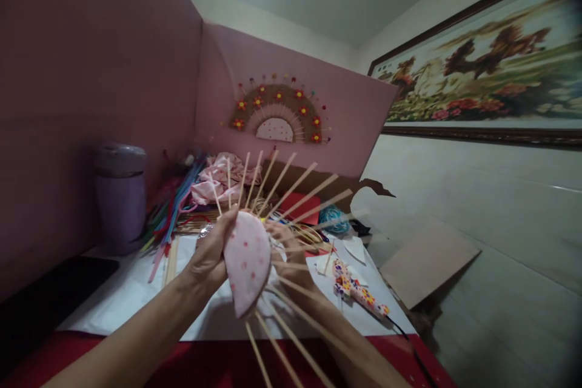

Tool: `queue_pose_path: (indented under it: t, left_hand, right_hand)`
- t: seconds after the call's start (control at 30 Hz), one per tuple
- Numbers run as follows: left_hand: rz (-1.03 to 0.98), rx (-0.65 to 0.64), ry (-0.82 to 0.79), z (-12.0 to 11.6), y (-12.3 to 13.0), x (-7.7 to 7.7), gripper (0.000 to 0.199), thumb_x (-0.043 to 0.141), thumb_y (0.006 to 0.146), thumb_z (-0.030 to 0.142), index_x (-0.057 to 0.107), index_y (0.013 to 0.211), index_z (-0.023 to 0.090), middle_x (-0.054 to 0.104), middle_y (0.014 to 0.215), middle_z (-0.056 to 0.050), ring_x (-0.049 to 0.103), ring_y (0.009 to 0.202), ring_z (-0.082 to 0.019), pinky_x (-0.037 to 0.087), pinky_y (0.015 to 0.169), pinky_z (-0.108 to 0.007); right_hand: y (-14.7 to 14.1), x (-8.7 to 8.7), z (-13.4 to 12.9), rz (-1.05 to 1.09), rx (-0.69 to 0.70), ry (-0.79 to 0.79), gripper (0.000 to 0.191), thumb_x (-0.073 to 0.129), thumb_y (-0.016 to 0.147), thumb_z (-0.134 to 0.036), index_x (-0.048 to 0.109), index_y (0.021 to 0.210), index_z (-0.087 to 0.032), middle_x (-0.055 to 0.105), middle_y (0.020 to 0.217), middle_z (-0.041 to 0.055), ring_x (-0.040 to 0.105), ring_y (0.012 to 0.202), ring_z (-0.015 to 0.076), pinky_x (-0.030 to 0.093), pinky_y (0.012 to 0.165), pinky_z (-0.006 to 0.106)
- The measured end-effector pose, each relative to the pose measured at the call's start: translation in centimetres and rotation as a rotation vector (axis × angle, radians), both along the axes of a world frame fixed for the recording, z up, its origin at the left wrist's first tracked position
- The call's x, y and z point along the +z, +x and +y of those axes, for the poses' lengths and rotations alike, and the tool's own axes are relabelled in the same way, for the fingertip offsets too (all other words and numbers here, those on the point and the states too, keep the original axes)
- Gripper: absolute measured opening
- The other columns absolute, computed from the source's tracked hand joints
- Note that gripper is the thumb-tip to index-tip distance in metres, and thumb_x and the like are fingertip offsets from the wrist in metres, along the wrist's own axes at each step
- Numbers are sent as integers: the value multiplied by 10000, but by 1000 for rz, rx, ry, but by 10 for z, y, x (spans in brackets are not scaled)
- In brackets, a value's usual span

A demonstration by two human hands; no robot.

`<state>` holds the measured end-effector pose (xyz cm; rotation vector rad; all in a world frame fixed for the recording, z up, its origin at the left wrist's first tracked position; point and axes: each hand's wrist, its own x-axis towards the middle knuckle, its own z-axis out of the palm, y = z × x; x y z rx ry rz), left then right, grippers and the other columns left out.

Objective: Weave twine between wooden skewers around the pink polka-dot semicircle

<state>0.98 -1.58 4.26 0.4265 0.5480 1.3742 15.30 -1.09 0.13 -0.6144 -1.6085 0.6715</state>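
A white half-round piece with pink dots is held up over the table, its straight edge to the left. Thin wooden sticks fan out from its curved edge, upward, right and downward; some are blurred. My left hand grips the piece at its straight edge, thumb near the top. My right hand is behind the sticks at the curved side, its fingers bent against the piece and partly hidden.
White paper covers a red table. A flowered glue gun with a black cord lies right. A purple tumbler stands left. Pipe cleaners, cloth and blue yarn lie behind; a decorated fan hangs on pink board.
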Motion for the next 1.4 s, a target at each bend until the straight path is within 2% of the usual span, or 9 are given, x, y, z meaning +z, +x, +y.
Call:
queue_pose_path:
  t: [0.1,0.2,0.43,0.57,0.7,0.83,1.0,1.23,1.4]
  left_hand:
    - [-86,191,-57,13,7,13,122,532,760,227,587,711,130,651,566,-23,610,502,-148,512,549,-284]
    - [-77,314,1,23,20,21,132,564,739,256,586,730,126,645,580,-23,600,501,-145,506,530,-276]
    - [90,90,409,21,41,27,137,625,684,176,660,801,115,677,754,-55,612,654,-142,486,619,-225]
    - [310,49,543,23,51,22,263,585,739,285,665,933,126,678,822,-72,599,704,-157,465,627,-235]
    - [621,74,786,27,50,13,390,598,728,292,595,1102,182,637,1016,-92,566,898,-215,447,762,-301]
    - [905,32,1108,27,41,7,515,693,628,206,579,1129,251,562,1162,-87,508,1022,-251,391,878,-349]
    - [905,-54,1054,31,42,5,270,544,768,168,671,986,263,649,1007,-92,576,900,-206,424,817,-305]
    - [851,53,846,35,41,10,186,659,645,124,731,780,229,696,769,-86,616,710,-192,465,701,-277]
    - [829,-22,797,34,38,12,164,676,627,126,736,748,218,697,734,-81,616,712,-193,466,681,-263]
  right_hand:
    - [-2,-8,-7,-140,11,67,469,647,657,-180,571,1108,-279,533,1211,25,395,1184,250,259,1021,398]
    - [-15,-6,-17,39,25,-65,496,687,621,-204,573,1098,-273,581,1147,9,424,1167,242,296,1009,376]
    - [-15,24,5,875,133,-338,472,513,797,-399,436,1223,-209,589,1141,24,540,1040,149,367,967,341]
    - [1,31,13,987,300,-471,436,596,746,-374,526,1126,-170,646,1030,38,582,964,139,428,900,287]
    - [15,31,17,1107,295,-726,354,651,700,-323,587,1017,-178,687,897,16,630,778,116,506,704,225]
    - [34,29,23,1160,317,-778,297,651,688,-317,621,943,-168,696,853,25,634,738,120,509,670,223]
    - [46,23,24,1166,333,-749,206,640,692,-291,646,861,-173,703,778,11,634,697,118,509,661,235]
    - [42,15,24,1150,356,-822,195,639,700,-295,649,862,-187,705,761,8,637,679,124,511,672,259]
    - [40,8,27,1135,326,-874,213,642,701,-328,648,861,-187,703,726,8,627,595,122,516,636,276]
